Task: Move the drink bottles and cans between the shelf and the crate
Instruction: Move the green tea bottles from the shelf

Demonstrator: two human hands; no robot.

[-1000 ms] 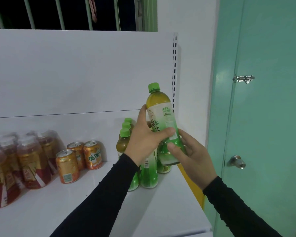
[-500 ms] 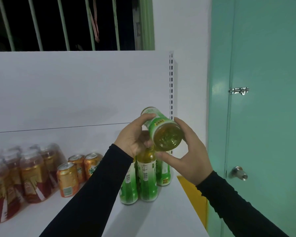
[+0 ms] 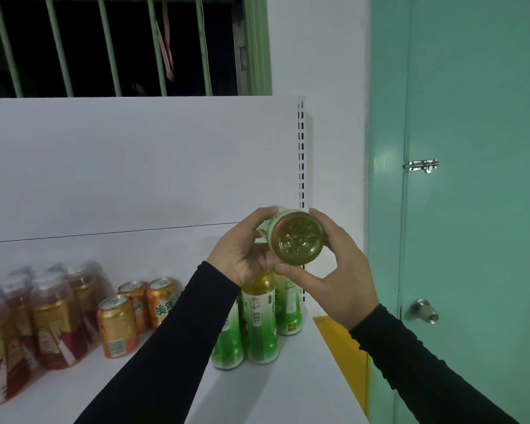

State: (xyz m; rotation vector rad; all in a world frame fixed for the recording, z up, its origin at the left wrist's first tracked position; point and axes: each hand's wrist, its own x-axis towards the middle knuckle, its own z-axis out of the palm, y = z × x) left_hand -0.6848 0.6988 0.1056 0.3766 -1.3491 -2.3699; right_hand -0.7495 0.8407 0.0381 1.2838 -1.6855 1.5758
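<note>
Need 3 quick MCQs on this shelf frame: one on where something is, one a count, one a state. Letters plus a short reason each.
1. Where do the orange cans stand?
A. On the shelf, left of the standing green bottles
B. On the window sill
C. On the floor by the door

2. How many orange cans show on the shelf?
A. One
B. Three
C. Six

3. How is the held bottle turned?
A. Upright, cap on top
B. Tipped, its base facing the camera
C. Lying flat on the shelf

Answers:
1. A: the cans sit on the white shelf board between the wrapped pack and the green bottles.
2. B: three can tops are visible, one in front and two behind.
3. B: the round moulded bottom faces the camera, with the left hand and right hand gripping its sides.
</note>
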